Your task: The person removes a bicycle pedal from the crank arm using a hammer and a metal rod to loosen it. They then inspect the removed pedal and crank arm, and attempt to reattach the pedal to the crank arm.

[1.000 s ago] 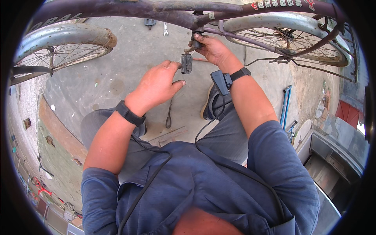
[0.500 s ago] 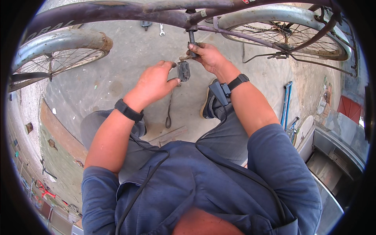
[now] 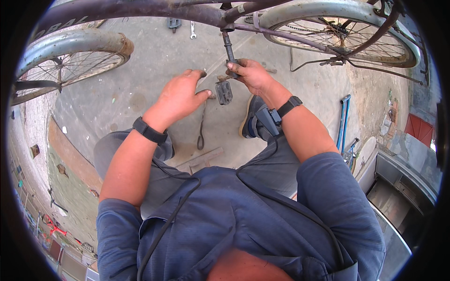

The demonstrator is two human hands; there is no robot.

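Across the top lies a purple bicycle frame [image 3: 192,16]. From its bottom bracket a long dark axle [image 3: 228,46] sticks out toward me, with a crank arm [image 3: 222,78] and black pedal [image 3: 224,92] at its near end. My right hand [image 3: 253,77] is closed round that end of the axle and crank, thumb on top; the fingers beneath are partly hidden. My left hand [image 3: 180,93] is left of the pedal, fingers and thumb apart and holding nothing; its thumb tip is a little short of the pedal.
Rusty wheels [image 3: 75,42] [image 3: 337,56] flank the frame. A loose pedal [image 3: 174,24] and wrench [image 3: 192,30] lie beyond, a looped rod [image 3: 200,138] between my feet. Blue tubes [image 3: 342,122] and a metal cabinet-like object [image 3: 393,201] are at right, assorted parts [image 3: 54,225] at lower left.
My right hand has moved toward me, drawing the axle, crank and pedal farther out of the frame. My left hand has shifted slightly left and now stands apart from the pedal.
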